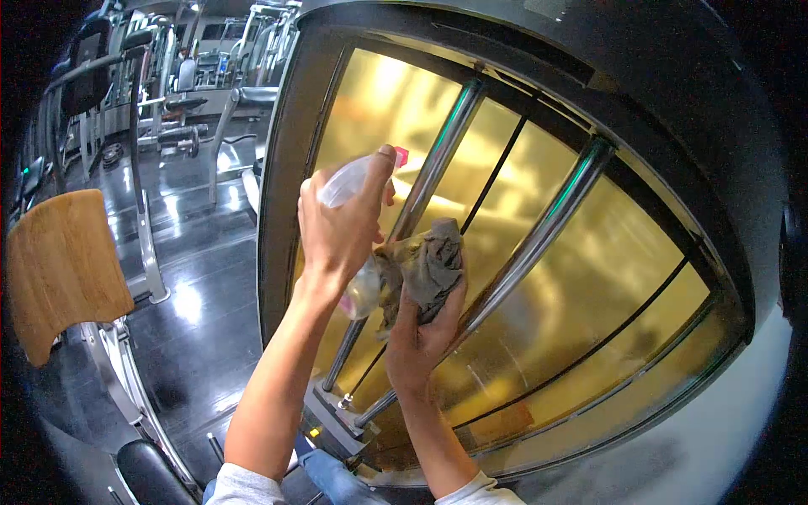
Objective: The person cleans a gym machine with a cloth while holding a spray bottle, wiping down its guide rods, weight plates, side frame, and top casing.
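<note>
My left hand (341, 223) is closed around the neck of a spray bottle (349, 179). The bottle's pale head ends in a pink nozzle that points right, and its clear lower part shows below the hand. Close beside it, my right hand (423, 337) grips a crumpled grey cloth (433, 263). Both hands are in front of a shiny gold panel (539, 311) in a dark frame. Two chrome rods (539, 231) run slantwise across it, and the cloth overlaps one of them from this angle. Whether the cloth touches rod or panel I cannot tell.
At the far left stands a wooden board (67, 269) on a metal frame. Several gym machines (177, 109) fill the background over a dark, glossy floor (202, 278). A black padded seat (151, 473) is at the lower left. The dark frame (715, 219) curves around the panel.
</note>
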Motion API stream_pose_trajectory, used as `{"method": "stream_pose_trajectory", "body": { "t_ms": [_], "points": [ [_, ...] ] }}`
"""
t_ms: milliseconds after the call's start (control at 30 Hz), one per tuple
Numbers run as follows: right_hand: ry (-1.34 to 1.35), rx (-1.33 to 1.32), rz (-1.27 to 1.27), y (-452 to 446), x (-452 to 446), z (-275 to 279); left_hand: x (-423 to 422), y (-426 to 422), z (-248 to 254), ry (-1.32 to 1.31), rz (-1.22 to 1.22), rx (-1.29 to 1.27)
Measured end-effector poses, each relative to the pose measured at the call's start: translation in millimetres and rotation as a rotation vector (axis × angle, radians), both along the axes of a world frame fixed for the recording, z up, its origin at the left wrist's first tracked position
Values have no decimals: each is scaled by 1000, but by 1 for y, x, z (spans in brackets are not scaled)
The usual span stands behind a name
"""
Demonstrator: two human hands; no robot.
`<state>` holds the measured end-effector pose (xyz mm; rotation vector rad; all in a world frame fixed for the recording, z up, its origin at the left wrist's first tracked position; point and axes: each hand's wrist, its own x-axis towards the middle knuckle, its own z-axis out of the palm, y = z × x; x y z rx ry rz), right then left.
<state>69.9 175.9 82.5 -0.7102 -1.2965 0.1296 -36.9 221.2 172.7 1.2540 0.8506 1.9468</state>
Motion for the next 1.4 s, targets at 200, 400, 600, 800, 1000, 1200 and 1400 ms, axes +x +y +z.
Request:
{"method": "stream_pose_trajectory", "body": {
  "t_ms": [200, 400, 600, 800, 1000, 1200, 1400],
  "points": [
    [24, 20, 39, 8, -5, 9, -9, -8, 0, -5, -93, 66],
    [-100, 347, -181, 49, -13, 70, -30, -39, -15, 70, -39, 186],
    [-330, 381, -496, 65, -25, 107, -62, -69, -63, 44, -168, 10],
    [-367, 288, -575, 57, -22, 75, -78, -85, -98, 37, -205, -100],
    [-442, 49, -526, 31, -15, 22, -86, -95, -97, 77, -171, -154],
    [-674, -71, -449, -9, -6, 33, -85, -95, -98, -38, -269, -82],
    [-1026, 128, -620, -15, -11, 119, -81, -92, -96, -71, -280, -16]
  ]
}}
